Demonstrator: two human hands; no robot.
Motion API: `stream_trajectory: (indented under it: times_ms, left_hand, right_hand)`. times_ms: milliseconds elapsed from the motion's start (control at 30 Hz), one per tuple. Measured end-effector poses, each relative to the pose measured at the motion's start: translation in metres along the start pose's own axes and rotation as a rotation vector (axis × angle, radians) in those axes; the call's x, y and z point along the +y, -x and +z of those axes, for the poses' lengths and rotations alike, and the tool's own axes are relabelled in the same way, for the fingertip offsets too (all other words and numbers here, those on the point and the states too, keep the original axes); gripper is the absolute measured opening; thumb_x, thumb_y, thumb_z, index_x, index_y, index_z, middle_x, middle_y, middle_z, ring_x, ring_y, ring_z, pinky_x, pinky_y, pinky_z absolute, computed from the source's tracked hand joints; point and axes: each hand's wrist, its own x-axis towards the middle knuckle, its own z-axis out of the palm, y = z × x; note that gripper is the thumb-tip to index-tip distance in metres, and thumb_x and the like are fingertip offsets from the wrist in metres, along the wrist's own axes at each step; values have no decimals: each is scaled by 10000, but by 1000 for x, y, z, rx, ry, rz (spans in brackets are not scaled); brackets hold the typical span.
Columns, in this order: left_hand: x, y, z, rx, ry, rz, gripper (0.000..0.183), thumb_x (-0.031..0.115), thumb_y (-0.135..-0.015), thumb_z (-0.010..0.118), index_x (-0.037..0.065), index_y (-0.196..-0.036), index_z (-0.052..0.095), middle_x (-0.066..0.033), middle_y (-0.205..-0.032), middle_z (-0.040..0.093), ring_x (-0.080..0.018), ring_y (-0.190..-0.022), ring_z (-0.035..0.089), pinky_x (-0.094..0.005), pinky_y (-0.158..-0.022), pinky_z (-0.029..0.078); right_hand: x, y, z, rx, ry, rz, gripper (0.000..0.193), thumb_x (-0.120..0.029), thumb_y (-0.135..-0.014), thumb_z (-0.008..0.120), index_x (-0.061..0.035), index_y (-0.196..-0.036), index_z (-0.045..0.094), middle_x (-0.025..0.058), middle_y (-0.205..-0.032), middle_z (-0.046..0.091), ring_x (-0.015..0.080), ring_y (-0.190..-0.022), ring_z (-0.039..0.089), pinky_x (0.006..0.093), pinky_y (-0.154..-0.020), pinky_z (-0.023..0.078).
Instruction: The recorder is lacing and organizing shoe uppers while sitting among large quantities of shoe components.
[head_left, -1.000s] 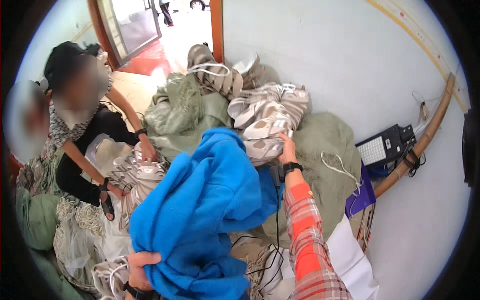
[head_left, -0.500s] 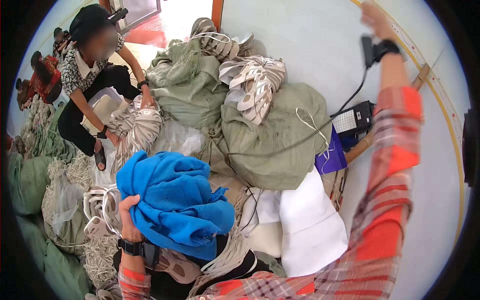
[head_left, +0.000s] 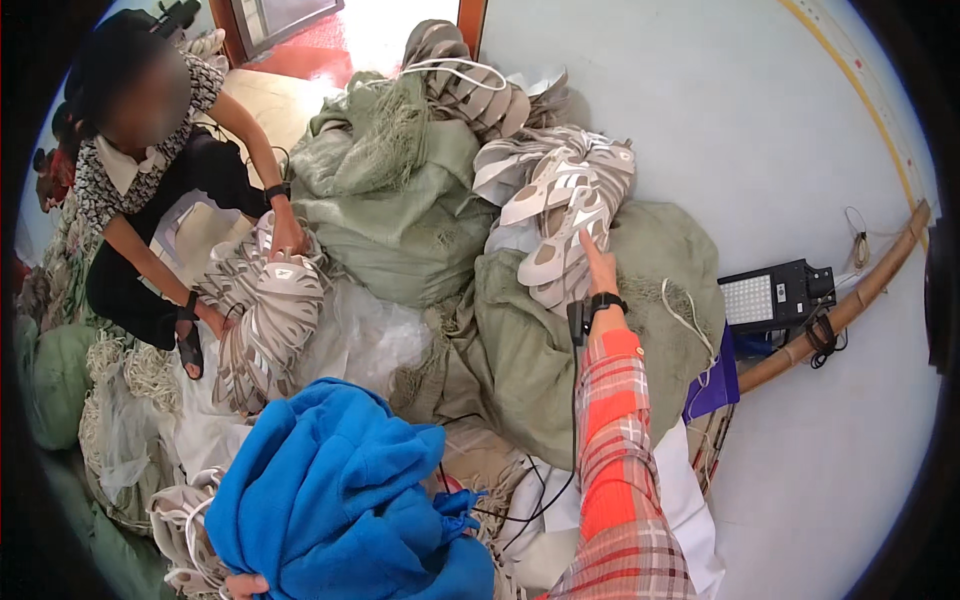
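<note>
A bunched blue fleece cloth (head_left: 340, 490) fills the lower middle of the head view. My left hand (head_left: 246, 586) grips its lower left edge; only a bit of the fingers shows, the rest is under the cloth or out of frame. Stretched forward, my right hand (head_left: 600, 268) is at the lower end of a bundle of beige and white shoe uppers (head_left: 560, 215). One digit lies on top of an upper, and the other fingers are hidden against the bundle. The bundle rests on a stuffed green sack (head_left: 540, 350).
A co-worker (head_left: 150, 160) at left handles another bundle of uppers (head_left: 265, 310). Behind stands a second green sack (head_left: 400, 230) with more uppers (head_left: 460, 80) on it. A black lamp panel (head_left: 778, 297) and a bamboo pole (head_left: 850, 310) are at right. A black cable (head_left: 574, 400) runs along my right arm.
My right hand has come down from high at the right onto the shoe uppers. The blue cloth and my left hand now sit lower in view. The view has shifted.
</note>
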Motion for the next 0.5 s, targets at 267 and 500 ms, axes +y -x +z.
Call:
stream_trajectory:
  times_ms: [267, 500]
  left_hand:
    - [-6, -17, -12, -58, -30, -95, 298, 183, -779, 603, -10, -1001, 559, -143, -1020, 602, -223, -870, 570, -361, -820, 486]
    - [-4, -18, 14, -429, 40, 163, 708, 348, -771, 585, 4, -1351, 368, -165, -1319, 480, -307, -1175, 475, -411, -1036, 366]
  right_hand:
    - [-75, 27, 50, -147, -302, -14, 403, -76, -662, 786, 64, -997, 610, 112, -975, 626, 193, -776, 600, 324, -713, 491]
    - [-266, 187, -64, -492, -243, -164, 286, -40, -750, 692, 39, -1014, 613, 104, -939, 648, 215, -826, 640, 365, -734, 542]
